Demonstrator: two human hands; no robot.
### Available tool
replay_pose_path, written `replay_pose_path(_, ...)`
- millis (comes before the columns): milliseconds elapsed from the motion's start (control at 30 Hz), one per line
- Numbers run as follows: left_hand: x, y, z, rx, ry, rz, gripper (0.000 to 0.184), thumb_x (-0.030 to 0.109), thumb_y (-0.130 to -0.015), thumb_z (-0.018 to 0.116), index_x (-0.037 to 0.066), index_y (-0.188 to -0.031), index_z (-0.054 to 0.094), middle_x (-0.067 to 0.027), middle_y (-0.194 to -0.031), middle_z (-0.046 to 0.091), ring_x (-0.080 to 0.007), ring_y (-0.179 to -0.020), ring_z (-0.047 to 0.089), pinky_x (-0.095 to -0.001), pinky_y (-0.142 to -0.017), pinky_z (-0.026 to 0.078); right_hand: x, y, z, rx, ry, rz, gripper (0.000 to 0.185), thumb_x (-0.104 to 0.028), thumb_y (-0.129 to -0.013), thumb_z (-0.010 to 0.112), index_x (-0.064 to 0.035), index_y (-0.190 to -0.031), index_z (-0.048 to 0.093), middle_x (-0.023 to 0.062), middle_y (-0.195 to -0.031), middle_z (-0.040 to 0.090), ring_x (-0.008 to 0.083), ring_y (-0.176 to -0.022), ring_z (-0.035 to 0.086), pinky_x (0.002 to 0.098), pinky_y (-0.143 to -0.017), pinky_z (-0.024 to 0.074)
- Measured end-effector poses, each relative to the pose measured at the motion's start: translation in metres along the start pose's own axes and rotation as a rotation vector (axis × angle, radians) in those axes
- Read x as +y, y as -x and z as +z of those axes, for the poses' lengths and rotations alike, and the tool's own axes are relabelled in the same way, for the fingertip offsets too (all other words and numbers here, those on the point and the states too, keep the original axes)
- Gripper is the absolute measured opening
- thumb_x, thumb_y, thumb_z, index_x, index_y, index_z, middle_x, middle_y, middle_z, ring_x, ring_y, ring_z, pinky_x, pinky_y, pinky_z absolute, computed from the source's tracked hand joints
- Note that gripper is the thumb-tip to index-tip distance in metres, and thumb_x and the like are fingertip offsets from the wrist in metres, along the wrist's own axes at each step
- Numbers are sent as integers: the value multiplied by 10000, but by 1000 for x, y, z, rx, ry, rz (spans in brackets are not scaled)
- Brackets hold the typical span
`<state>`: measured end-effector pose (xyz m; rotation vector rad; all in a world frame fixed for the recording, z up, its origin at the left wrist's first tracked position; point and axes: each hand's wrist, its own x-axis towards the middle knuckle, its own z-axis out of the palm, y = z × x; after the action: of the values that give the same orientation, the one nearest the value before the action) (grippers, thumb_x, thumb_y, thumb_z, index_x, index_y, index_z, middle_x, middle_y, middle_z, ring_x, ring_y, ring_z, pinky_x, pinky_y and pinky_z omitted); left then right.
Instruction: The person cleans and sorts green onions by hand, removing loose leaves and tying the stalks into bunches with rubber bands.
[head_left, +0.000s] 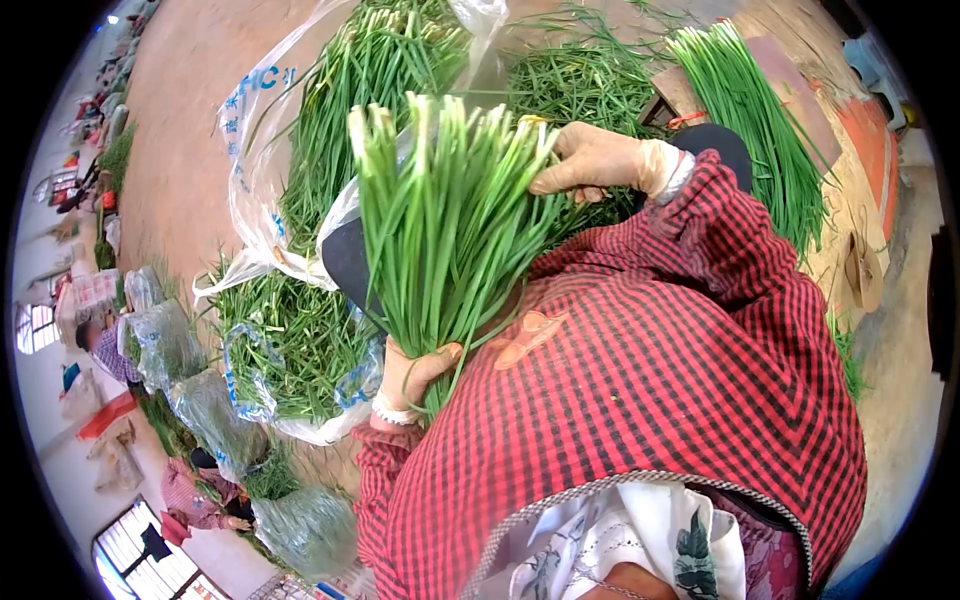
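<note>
A large bunch of garlic chives point(440, 210) stands tilted in front of my body, pale cut ends up. My left hand point(415, 375), in a thin glove, is wrapped round the leafy lower part. At the upper right edge of the bunch, my gloved right hand point(600, 162) pinches a few stems near their pale ends, thumb and fingers together. A yellowish bit shows at those fingertips. Behind the bunch, a clear plastic bag point(255, 165) with blue print holds more garlic chives point(385, 60).
Loose green leaves point(290, 350) lie on plastic at the left, and another leafy heap point(580, 85) is behind my right hand. A neat bundle of chives point(755, 120) rests on a low wooden stool point(675, 95). Filled plastic bags point(215, 420) and other people point(195, 495) are at far left.
</note>
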<state>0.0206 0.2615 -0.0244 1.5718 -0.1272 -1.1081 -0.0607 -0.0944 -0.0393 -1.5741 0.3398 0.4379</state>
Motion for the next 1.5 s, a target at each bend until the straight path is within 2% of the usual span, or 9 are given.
replay_pose_path(333,1,-7,-12,-333,-56,-61,617,-3,-702,759,17,-1274,528,-52,-1153,635,-154,-1003,600,-305,-902,465,29,45,0,-192,-129,95,258,-228,-838,729,-34,-992,658,32,-692,634,88,-525,565,217,-444,456)
replay_pose_path(600,-4,-8,-22,-366,-347,-4,381,22,-662,796,17,-1020,664,-53,-972,696,-147,-901,631,-308,-856,478,19,77,-13,-401,31,227,310,-242,-928,609,26,-1085,595,75,-719,642,113,-570,609,236,-511,491)
replay_pose_path(800,-17,-7,-33,-304,-59,66,434,6,-713,776,-27,-1105,593,-98,-893,680,-185,-786,648,-317,-721,529,-5,100,-70,-26,389,222,211,-208,-930,585,3,-936,579,62,-686,629,106,-571,612,237,-502,498)
replay_pose_path(967,-7,3,-38,-234,31,-159,403,65,-731,779,-46,-1065,583,-112,-784,645,-188,-608,605,-292,-536,491,45,80,-134,763,903,-135,403,-329,-925,612,-37,-1201,587,19,-678,588,53,-531,545,199,-454,453)
replay_pose_path(1000,-6,3,-37,-178,100,-184,413,57,-720,780,-46,-1067,582,-108,-783,644,-187,-607,603,-290,-535,488,36,75,-114,623,427,51,529,-378,-931,601,-70,-1347,493,16,-700,579,50,-554,532,196,-458,445)
replay_pose_path(1100,-4,-4,-35,-185,89,-198,445,38,-697,776,-48,-1085,576,-108,-783,642,-187,-607,605,-290,-529,485,-20,54,-36,377,231,19,565,-381,-918,621,-70,-1366,475,29,-783,612,53,-626,544,195,-499,446)
replay_pose_path(1200,0,-1,-27,-105,195,-268,451,39,-703,772,-47,-1098,571,-115,-787,639,-185,-605,602,-302,-514,486,-14,14,-10,371,756,-406,363,-357,-908,610,-56,-1112,620,112,-744,640,214,-658,614,352,-628,496)
replay_pose_path(1300,-3,-1,-30,-210,145,-96,387,79,-730,769,-33,-1053,587,-112,-765,626,-195,-594,584,-320,-502,483,-4,-4,-14,443,844,-612,238,-285,-913,600,-71,-1009,637,111,-731,631,222,-650,615,341,-622,497)
replay_pose_path(1500,-44,2,-74,-267,111,-75,202,123,-824,696,-31,-920,606,-105,-715,594,-207,-579,556,-322,-519,453,5,12,-75,552,545,-169,240,-234,-931,599,-54,-1084,633,36,-818,646,130,-749,618,275,-697,516)
